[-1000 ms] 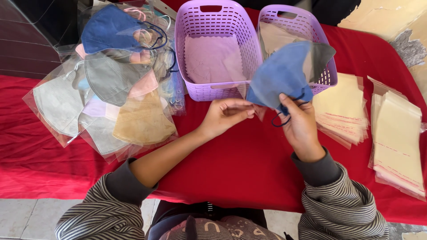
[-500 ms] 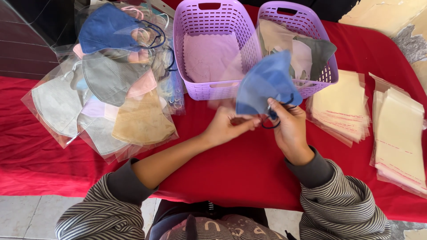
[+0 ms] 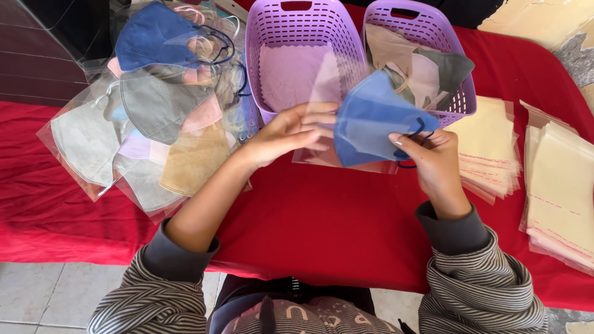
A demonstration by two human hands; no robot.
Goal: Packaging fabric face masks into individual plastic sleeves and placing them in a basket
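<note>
Two hands are being held over the red tablecloth (image 3: 322,222), just in front of two purple baskets. A blue face mask (image 3: 371,124) is being pinched at its ear loop by the fingers of the right hand (image 3: 436,164). A clear plastic sleeve (image 3: 322,111) is being gripped by the left hand (image 3: 291,133), its fingers closed on the edge, beside the mask. Bagged masks (image 3: 148,124) are lying piled at the left, near the left basket (image 3: 297,49).
</note>
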